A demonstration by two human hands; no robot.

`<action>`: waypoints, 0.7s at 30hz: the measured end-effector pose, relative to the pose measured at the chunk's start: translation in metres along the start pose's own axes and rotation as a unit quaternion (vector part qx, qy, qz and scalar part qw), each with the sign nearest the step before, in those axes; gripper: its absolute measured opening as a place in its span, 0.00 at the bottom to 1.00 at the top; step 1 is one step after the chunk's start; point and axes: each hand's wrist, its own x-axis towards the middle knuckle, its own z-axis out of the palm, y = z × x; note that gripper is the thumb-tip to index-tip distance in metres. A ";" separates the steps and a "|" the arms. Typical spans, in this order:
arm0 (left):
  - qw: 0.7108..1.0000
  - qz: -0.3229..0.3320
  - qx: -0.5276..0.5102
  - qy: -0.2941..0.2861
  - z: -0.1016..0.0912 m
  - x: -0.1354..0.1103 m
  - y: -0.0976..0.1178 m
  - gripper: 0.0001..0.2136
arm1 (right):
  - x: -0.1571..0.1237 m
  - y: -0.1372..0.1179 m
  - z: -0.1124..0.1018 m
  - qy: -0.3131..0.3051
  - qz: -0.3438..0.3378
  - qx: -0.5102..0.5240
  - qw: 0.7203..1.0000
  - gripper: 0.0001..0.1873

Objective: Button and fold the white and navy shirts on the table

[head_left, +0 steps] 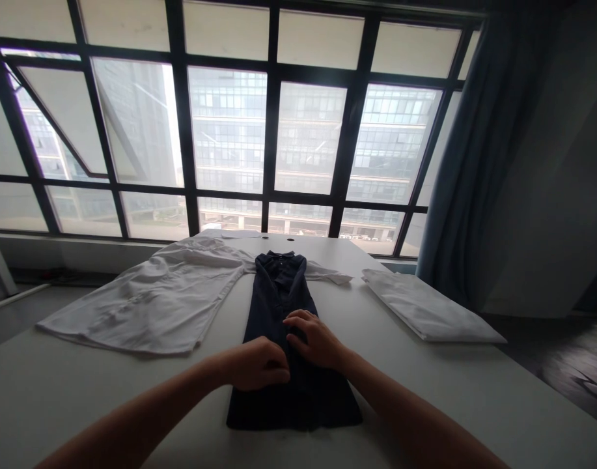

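Note:
A dark navy collared shirt (277, 293) lies lengthwise on the white table (474, 391), folded into a narrow strip with its collar at the far end. My left hand (257, 363) rests on the middle of the shirt with its fingers curled down onto the cloth. My right hand (314, 339) lies beside it on the same shirt, fingers bent and pressing on the fabric. The two hands nearly touch.
A white shirt (146, 303) is spread out on the table's left part, one sleeve reaching behind the navy shirt. A folded white garment (428, 306) lies at the right. Large windows (230, 130) stand beyond the table, a dark curtain (478, 163) at the right.

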 end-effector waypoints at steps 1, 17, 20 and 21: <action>0.999 -0.006 0.019 0.031 -0.004 0.000 -0.008 0.11 | 0.000 -0.001 0.001 0.002 -0.003 -0.005 1.000 0.20; 0.942 -0.239 0.212 -0.101 -0.027 -0.018 -0.022 0.43 | -0.012 -0.037 -0.004 -0.235 0.015 -0.050 0.971 0.41; 0.938 -0.226 0.228 -0.130 -0.037 -0.021 -0.002 0.43 | -0.021 -0.056 -0.014 -0.240 -0.007 -0.047 0.970 0.45; 0.938 -0.219 0.231 -0.138 -0.041 -0.019 0.002 0.39 | -0.024 -0.061 -0.017 -0.245 -0.018 -0.042 0.968 0.45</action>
